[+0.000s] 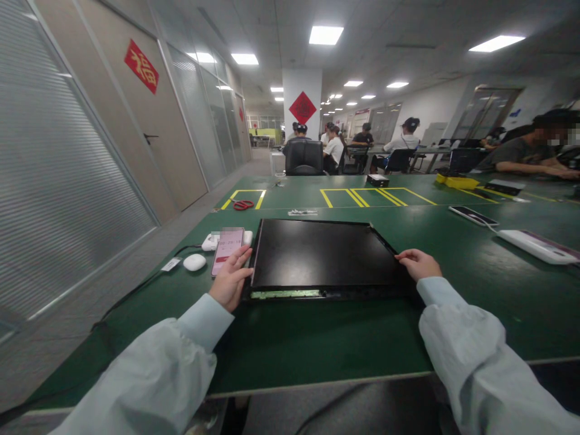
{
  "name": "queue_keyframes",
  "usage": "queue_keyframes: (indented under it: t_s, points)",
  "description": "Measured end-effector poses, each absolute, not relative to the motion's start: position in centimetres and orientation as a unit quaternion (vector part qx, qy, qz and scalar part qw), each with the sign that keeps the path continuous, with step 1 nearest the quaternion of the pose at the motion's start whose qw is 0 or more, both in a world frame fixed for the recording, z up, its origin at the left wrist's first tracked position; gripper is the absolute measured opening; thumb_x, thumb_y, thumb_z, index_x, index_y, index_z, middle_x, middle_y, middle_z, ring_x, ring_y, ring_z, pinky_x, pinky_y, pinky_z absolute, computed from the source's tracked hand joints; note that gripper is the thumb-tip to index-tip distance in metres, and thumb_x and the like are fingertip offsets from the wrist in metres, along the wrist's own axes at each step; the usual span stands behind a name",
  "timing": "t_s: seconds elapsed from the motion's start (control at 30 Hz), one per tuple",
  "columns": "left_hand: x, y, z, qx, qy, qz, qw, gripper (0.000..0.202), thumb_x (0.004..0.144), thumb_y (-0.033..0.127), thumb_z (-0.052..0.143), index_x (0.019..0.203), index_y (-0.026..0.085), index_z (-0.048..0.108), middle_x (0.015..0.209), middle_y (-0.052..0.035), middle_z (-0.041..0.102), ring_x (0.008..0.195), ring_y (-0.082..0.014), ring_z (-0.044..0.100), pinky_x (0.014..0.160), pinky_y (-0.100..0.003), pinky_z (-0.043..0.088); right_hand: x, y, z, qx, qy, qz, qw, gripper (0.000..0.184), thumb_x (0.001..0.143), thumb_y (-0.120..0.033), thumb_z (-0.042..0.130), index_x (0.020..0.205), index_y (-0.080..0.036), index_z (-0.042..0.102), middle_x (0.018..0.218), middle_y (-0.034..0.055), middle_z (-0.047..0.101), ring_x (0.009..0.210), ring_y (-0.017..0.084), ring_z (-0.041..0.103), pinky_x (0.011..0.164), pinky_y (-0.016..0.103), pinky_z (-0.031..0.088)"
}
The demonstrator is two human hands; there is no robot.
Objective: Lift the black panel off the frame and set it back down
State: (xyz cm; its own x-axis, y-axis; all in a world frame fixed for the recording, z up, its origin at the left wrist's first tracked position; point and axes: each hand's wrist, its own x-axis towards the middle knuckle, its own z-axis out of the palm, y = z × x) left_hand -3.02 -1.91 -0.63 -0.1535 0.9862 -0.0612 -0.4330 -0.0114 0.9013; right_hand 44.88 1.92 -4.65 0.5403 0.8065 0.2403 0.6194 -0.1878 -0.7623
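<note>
A black display panel (pixel 326 254) lies face up on the green table in front of me. Along its near edge runs a green circuit strip (pixel 285 294). At the panel's left edge is my left hand (pixel 231 279), its fingers stretched out and apart, with the tips touching or very close to the side. On the opposite side, the thumb and fingertips of my right hand (pixel 420 266) pinch the right edge. Just beyond my left fingers, a phone (pixel 225 249) with a pink screen leans on a white object.
A white rounded case (pixel 194 262) and a black cable (pixel 131 292) lie at left. Red-handled scissors (pixel 243 205) sit farther back. At right are another phone (pixel 473 215) and a white power bank (pixel 534 246). Yellow trays (pixel 457 180) stand near a seated person.
</note>
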Motion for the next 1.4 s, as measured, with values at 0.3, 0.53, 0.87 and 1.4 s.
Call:
queue_keyframes:
  t_s: [0.3,0.53,0.87,1.4]
  points:
    - [-2.65,-2.10,-0.53,0.347,0.418,0.602,0.585,0.055,0.058,0.008,0.079,0.112,0.017,0.071,0.128,-0.0121,0.068,0.121,-0.0321,0.062,0.097,-0.038,0.055,45.00,2.05,-4.95,-0.761,-0.468,0.109,0.436,0.014,0.057,-0.030,0.060,0.066,-0.025,0.070,0.076,0.0020,0.074,0.076,0.022,0.066,0.074,0.034,0.049]
    - [-2.98,-1.84,-1.14,0.339,0.439,0.596,0.581,0.045,0.059,0.011,0.084,0.103,0.015,0.076,0.131,-0.0123,0.068,0.129,-0.0317,0.057,0.101,-0.036,0.051,45.03,2.08,-5.07,-0.760,-0.471,0.096,0.438,0.015,0.056,-0.030,0.060,0.066,-0.025,0.070,0.074,0.0015,0.074,0.074,0.021,0.066,0.071,0.033,0.048]
    - [-2.82,-1.87,-1.15,0.377,0.392,0.590,0.597,0.039,0.067,0.019,0.075,0.106,0.012,0.076,0.121,-0.0133,0.073,0.130,-0.0320,0.055,0.112,-0.042,0.041,44.93,1.96,-4.95,-0.761,-0.472,0.091,0.436,0.015,0.056,-0.030,0.059,0.066,-0.025,0.070,0.072,0.0014,0.073,0.071,0.021,0.065,0.070,0.032,0.048]
    - [-2.35,-2.59,-0.42,0.407,0.400,0.575,0.586,0.053,0.055,0.023,0.089,0.106,0.015,0.077,0.113,-0.0127,0.076,0.126,-0.0364,0.058,0.110,-0.048,0.041,44.65,1.68,-4.36,-0.772,-0.470,0.079,0.420,0.012,0.055,-0.027,0.061,0.063,-0.026,0.070,0.070,0.0008,0.073,0.072,0.021,0.066,0.069,0.033,0.048]
